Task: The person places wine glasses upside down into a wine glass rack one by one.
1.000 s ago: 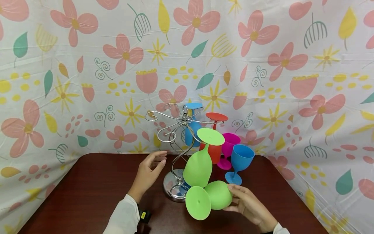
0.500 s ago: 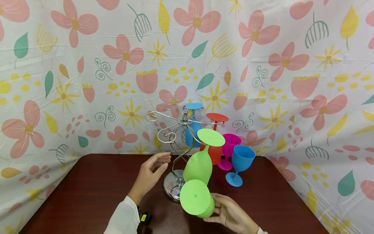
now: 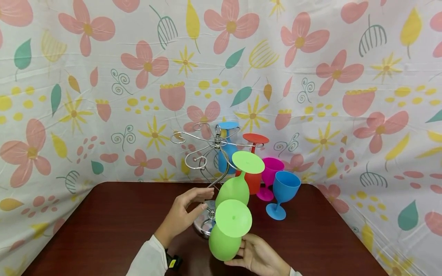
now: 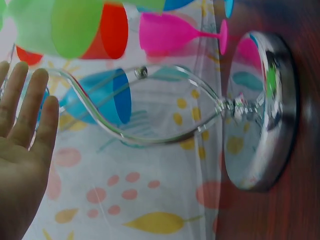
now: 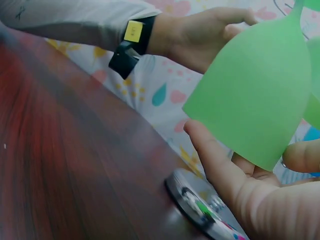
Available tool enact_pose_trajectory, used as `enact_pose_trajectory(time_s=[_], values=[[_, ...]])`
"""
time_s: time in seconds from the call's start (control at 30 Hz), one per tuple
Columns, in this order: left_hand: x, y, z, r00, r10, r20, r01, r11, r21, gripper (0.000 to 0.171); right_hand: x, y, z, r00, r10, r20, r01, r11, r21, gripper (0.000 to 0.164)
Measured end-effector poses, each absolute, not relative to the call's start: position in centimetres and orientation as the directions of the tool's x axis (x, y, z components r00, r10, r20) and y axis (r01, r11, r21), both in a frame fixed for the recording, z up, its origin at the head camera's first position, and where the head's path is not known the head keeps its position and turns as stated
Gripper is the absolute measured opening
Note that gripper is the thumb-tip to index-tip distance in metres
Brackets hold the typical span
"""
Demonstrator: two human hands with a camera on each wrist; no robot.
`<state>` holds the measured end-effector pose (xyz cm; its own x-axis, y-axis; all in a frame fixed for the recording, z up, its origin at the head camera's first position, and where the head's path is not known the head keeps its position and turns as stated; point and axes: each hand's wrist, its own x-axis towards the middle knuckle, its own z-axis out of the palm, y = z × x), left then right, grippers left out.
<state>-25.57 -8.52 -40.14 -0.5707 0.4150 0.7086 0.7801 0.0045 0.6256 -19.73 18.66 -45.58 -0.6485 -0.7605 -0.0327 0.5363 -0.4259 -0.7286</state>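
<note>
My right hand [image 3: 260, 255] holds a lime-green plastic goblet [image 3: 225, 243] upside down, fingers and thumb at the rim of its bowl. Its round foot faces up, tilted toward the head camera. In the right wrist view, the thumb and fingers sit around the bowl's lower edge [image 5: 250, 100]. My left hand [image 3: 183, 214] is raised left of the goblet with fingers extended, beside the chrome goblet rack [image 3: 217, 142]. Nothing is in its palm [image 4: 22, 175] in the left wrist view. Another green goblet [image 3: 235, 188] hangs inverted from a rack arm, partly hidden behind the held one.
A red goblet [image 3: 254, 184] and a blue goblet [image 3: 224, 161] also hang inverted on the rack. Behind right, a magenta goblet [image 3: 272, 168] and a blue goblet [image 3: 286, 186] stand upright on the dark wooden table [image 3: 131, 214]. A flowered cloth [image 3: 138, 96] hangs behind.
My right hand has carried the green goblet leftward and turned it from lying sideways to bowl-down, foot up. My left hand has moved slightly right and down, toward the goblet.
</note>
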Motion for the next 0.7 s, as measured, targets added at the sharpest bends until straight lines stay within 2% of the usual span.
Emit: enact_pose_trajectory(time_s=[0.2, 0.47, 0.7], values=[[-24.4, -7.4, -39.5, -0.493, 0.511, 0.704, 0.783, -0.091, 0.615, 0.039, -19.8, 17.2, -45.3, -0.637, -0.770, -0.033, 0.556, -0.430, -0.712, 0.043], [-23.6, -7.3, -39.0, -0.481, 0.503, 0.718, 0.800, -0.084, 0.594, 0.034, -19.8, 15.8, -44.9, -0.638, -0.769, -0.044, 0.576, -0.438, -0.690, 0.041], [-23.1, -7.3, -38.6, -0.465, 0.517, 0.719, 0.793, -0.118, 0.597, 0.036, -20.1, 15.1, -44.5, -0.646, -0.762, -0.037, 0.571, -0.451, -0.687, 0.045]])
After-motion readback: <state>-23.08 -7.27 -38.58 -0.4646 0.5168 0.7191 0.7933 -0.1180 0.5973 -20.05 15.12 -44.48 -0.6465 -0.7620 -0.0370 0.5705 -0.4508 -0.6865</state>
